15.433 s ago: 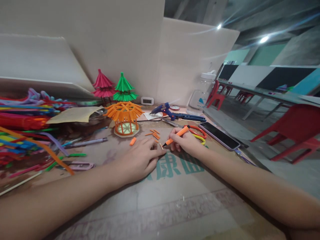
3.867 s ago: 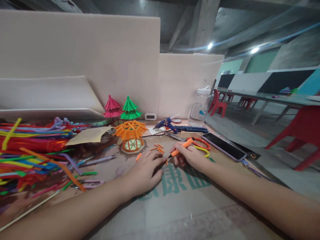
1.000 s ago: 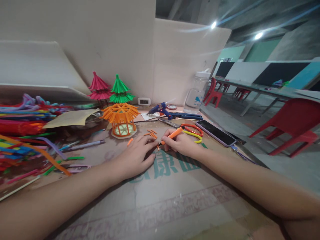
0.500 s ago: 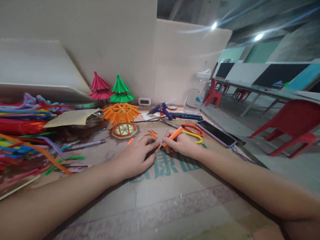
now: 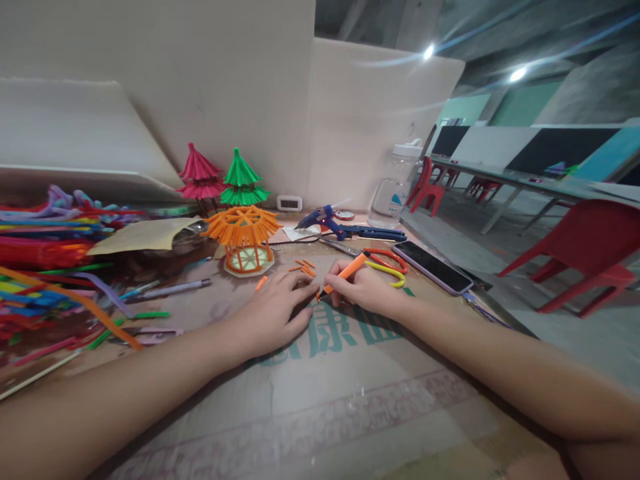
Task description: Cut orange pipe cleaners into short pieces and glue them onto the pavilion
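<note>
My right hand grips an orange marker in a writing hold, its dark tip pointing down at the cardboard. By that tip lies a tiny orange piece. My left hand rests palm down on the cardboard, fingers spread, the index fingertip beside or on the tiny piece; I cannot tell which. Several short orange sticks lie just beyond the fingers. An orange cap shows behind the left hand. Further back stands a small orange pavilion model with a wide roof on thin posts.
Scissors, a phone and a blue glue gun lie beyond my right hand. A clear bottle stands at the back. Colourful pipe cleaners pile up on the left, with pink and green tree-shaped models behind.
Both hands stay almost where they were. The marker's tip has shifted very slightly at the tiny orange piece; everything else is still.
</note>
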Demonstrator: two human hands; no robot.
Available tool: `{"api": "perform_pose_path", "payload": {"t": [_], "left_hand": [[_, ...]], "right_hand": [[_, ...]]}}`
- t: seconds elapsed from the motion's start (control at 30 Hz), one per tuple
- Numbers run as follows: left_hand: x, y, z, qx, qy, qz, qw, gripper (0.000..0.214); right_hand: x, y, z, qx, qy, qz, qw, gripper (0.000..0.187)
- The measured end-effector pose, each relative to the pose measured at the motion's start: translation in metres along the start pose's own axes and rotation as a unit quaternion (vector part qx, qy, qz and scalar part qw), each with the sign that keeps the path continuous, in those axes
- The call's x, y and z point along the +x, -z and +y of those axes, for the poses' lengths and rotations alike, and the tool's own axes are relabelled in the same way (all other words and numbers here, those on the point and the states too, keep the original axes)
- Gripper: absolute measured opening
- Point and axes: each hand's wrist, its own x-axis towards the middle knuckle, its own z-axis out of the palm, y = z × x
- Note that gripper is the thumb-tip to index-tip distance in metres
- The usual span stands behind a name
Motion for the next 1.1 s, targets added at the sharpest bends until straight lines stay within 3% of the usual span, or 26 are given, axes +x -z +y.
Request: {"api": "perform_pose_path", "payload": {"t": [0.37, 0.6, 1.1], "left_hand": [[-0.0006, 0.0003, 0.0009, -0.008, 0.005, 0.011, 1.0, 0.038], [-0.0003, 0.0004, 0.0005, -0.018, 0.005, 0.016, 1.0, 0.035], [-0.001, 0.0008, 0.001, -0.001, 0.009, 0.01, 1.0, 0.037]], "right_hand": [[0.0003, -0.0005, 0.0021, -0.008, 0.007, 0.022, 1.0, 0.022], [0.0005, -0.0003, -0.0013, -0.006, -0.011, -0.008, 1.0, 0.02], [0.0023, -0.0007, 0.0062, 0.008, 0.01, 0.023, 1.0, 0.024]]}}
